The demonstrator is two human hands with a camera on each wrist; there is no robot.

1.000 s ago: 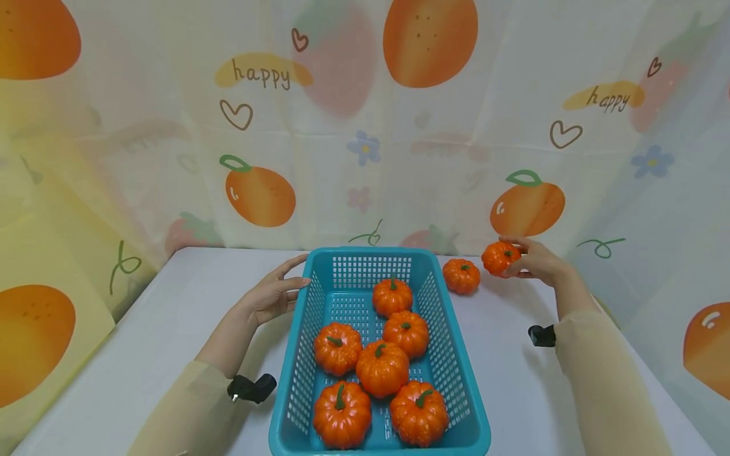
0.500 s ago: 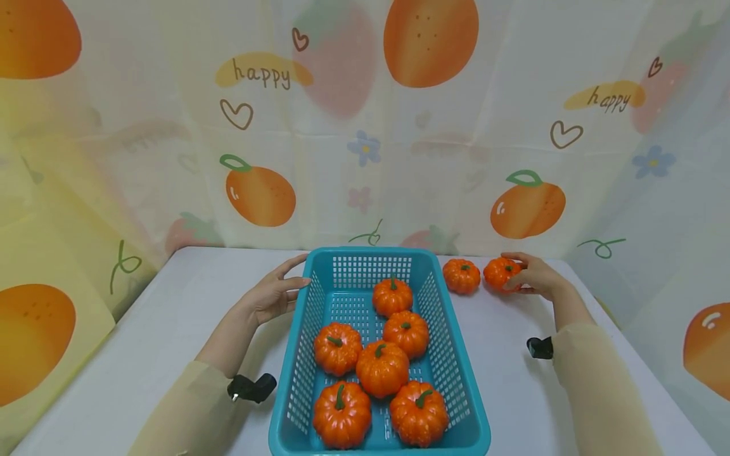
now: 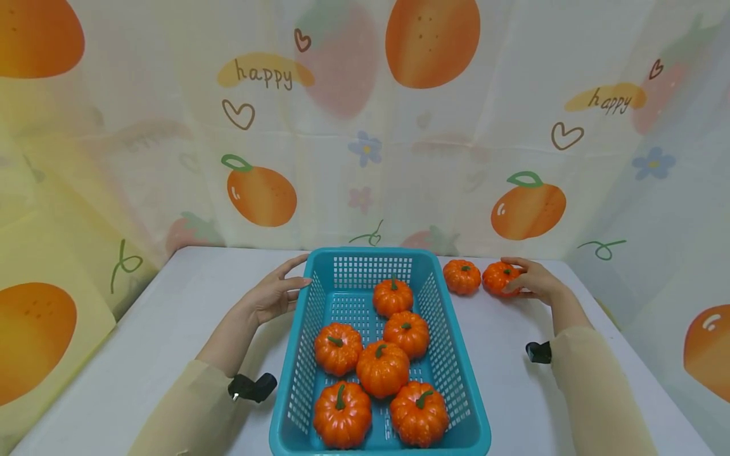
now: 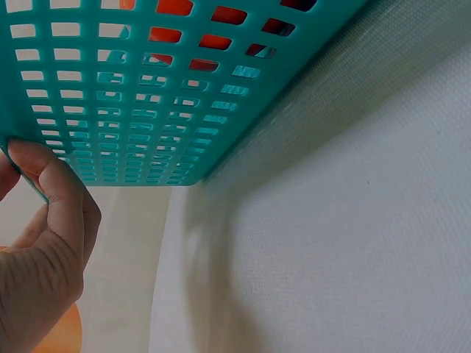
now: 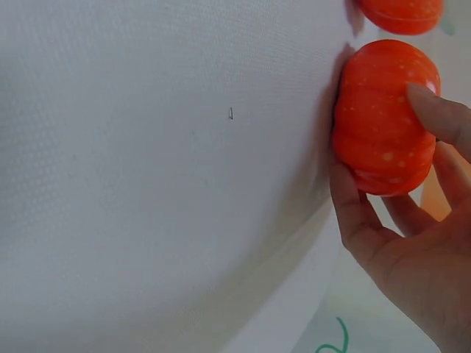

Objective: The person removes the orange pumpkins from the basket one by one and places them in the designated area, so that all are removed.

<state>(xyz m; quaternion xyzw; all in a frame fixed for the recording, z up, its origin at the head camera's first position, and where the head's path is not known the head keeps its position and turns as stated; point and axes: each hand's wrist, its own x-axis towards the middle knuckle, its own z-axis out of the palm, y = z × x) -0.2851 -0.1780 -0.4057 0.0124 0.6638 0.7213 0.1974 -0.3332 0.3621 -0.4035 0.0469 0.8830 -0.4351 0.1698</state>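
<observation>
Your white-covered bench (image 3: 154,310) carries a turquoise, rectangular, perforated plastic basket (image 3: 371,251) with six glossy orange ribbed pumpkins (image 3: 383,369) inside. Your left hand (image 3: 276,294) pinches the basket's left rim. Your right hand (image 3: 536,282) has its fingers around a single orange ribbed pumpkin (image 3: 497,277), lowered since a second ago to bench level, just beside a matching orange pumpkin (image 3: 462,277) outside the basket; setting-down looks nearly complete, though contact underneath is hard to verify.
</observation>
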